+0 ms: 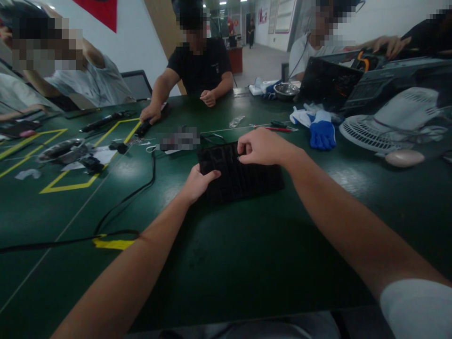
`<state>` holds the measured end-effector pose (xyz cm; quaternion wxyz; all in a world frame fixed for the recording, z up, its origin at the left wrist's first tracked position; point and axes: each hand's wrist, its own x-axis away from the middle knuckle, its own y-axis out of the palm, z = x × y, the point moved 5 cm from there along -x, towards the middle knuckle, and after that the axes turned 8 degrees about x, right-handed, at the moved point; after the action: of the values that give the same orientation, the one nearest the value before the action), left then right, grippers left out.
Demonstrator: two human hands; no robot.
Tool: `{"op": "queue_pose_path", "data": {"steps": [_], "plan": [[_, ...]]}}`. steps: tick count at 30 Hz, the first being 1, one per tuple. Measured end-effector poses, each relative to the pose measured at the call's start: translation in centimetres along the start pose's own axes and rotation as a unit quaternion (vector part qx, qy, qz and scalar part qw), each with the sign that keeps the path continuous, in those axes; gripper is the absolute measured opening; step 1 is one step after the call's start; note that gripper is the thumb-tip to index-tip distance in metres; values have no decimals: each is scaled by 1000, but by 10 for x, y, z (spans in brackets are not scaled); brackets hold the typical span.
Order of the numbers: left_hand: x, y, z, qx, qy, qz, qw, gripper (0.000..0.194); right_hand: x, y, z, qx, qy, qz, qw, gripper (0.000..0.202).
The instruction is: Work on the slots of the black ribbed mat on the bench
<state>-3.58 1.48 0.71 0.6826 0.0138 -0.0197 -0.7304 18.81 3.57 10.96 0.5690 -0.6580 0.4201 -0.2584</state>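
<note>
A flat black tray (pixel 243 179) with raised dividers lies in front of me on the green table. My left hand (pixel 198 182) holds its left edge, the thumb on top and the other fingers mostly out of sight. Over the tray's far middle part is my right hand (pixel 259 147), its fingers curled into a pinch. Whatever may be between those fingertips is too small and dark to make out. Just beyond the tray's far left corner rests a dark, partly pixelated object (pixel 180 140).
Blue-and-white gloves (pixel 322 129), a white fan (pixel 391 117) and a metal bowl (pixel 286 91) are on the right. A red-handled tool (pixel 278 128) lies past the tray. A black cable (pixel 127 200) runs at left near my forearm. Several people sit around the table (pixel 247 263).
</note>
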Motion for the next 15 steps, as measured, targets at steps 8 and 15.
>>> {"op": "queue_pose_path", "data": {"steps": [8, 15], "plan": [[0, 2, 1, 9, 4, -6, 1000, 40, 2, 0, -3, 24, 5, 18, 1000, 16], [-2, 2, 1, 6, 14, -4, 1000, 42, 1, -1, -2, 25, -2, 17, 1000, 19]]}}
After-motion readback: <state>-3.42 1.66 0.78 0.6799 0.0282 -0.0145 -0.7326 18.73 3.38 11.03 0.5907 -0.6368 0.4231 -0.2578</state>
